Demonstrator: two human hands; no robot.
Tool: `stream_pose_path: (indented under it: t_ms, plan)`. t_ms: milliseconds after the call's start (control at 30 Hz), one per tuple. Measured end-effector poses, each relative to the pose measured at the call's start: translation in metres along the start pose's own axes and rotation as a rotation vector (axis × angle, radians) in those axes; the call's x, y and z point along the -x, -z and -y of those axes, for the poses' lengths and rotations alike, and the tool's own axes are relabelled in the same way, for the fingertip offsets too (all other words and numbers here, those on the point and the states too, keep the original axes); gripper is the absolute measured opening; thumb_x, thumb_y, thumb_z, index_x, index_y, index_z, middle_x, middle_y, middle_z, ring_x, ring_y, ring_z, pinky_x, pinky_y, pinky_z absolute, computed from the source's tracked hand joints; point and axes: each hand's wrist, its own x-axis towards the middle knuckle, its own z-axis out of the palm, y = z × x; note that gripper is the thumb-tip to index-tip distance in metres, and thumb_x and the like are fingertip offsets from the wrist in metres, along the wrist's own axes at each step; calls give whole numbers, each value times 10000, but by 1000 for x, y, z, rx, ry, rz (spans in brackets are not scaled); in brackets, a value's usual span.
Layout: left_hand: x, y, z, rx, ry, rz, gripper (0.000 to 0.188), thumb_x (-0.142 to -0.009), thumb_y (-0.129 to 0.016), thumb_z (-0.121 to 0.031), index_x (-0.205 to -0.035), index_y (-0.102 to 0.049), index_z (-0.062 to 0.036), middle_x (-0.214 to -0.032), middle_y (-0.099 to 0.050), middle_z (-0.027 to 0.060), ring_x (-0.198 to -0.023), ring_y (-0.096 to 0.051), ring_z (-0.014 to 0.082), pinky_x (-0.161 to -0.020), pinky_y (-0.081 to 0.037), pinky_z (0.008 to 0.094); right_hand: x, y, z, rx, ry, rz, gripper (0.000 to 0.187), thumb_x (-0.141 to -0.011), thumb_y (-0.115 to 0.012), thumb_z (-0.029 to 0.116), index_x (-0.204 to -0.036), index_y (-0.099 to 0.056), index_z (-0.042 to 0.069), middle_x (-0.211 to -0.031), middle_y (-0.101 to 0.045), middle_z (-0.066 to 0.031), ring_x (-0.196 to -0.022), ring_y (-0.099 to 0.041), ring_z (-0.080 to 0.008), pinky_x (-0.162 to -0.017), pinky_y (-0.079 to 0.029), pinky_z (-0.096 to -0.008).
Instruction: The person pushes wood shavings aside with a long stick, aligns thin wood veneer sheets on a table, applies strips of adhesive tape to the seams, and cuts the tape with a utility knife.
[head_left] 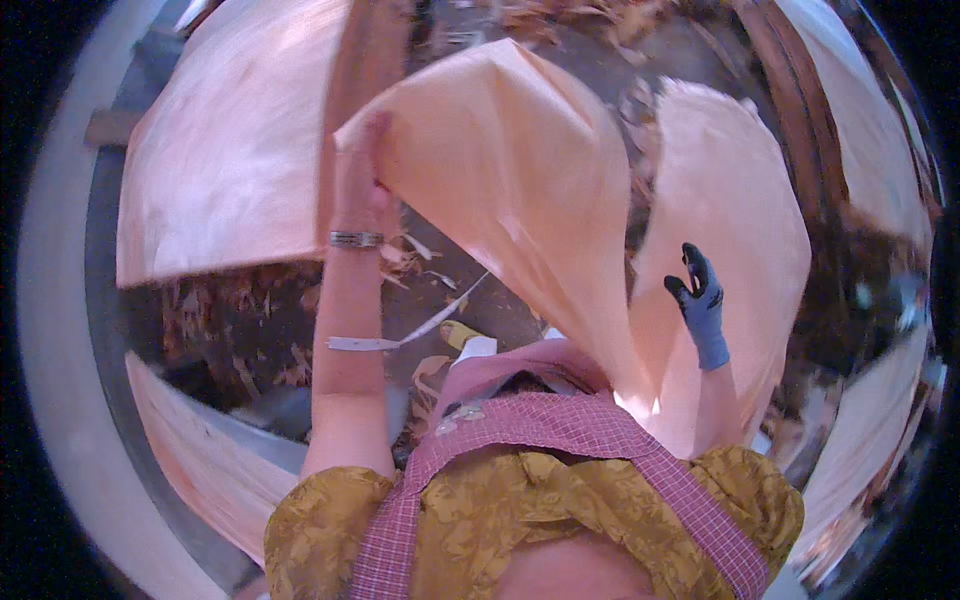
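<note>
My bare left hand (366, 178), with a metal band at the wrist, is closed on the edge of a thin, pale wood veneer sheet (510, 150). The sheet bows up and curves down toward my apron. On the right stands another broad stretch of veneer (735, 190); whether it belongs to the same sheet I cannot tell. In front of that stretch is my right hand (700, 292), in a grey glove with black fingertips. Its thumb and fingers are apart, with nothing between them.
A stack of veneer (230, 150) with a flat, pale top lies at far left, beside a brown beam (365, 70). More veneer sheets (870, 110) lie at far right past a reddish-brown beam (800, 100). Wood scraps (600, 15) litter the dark floor. A narrow strip (440, 315) hangs by my left forearm.
</note>
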Motion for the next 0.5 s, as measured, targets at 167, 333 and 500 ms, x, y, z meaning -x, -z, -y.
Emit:
stream_pose_path:
  t_ms: [167,333,500]
  plan:
    - [67,234,-194,64,-370,-263,359,-898,-667,-243,-1187,-606,-39,-1166,-650,77,-1047,-619,195,-898,-524,360,-73,-147,75,-122,139,354,626,-800,-780,147,-1338,-493,1,-1320,-547,-88,-1161,-543,-206,-996,-449,-351]
    - [252,418,-342,98,-728,-475,366,-925,-623,-267,-1191,-601,-16,-1158,-655,88,-1042,-634,208,-876,-541,389,-98,-311,220,114,670,317,664,-767,-810,192,-1321,-500,-5,-1304,-552,-134,-1157,-550,-225,-985,-451,-350]
    - [429,572,-370,234,-920,-939,336,-908,-655,-281,-1158,-621,-60,-1152,-657,69,-1079,-616,209,-923,-521,401,-62,-529,364,11,743,858,716,-755,-822,209,-1346,-480,-6,-1285,-595,-102,-1133,-566,-187,-944,-472,-349]
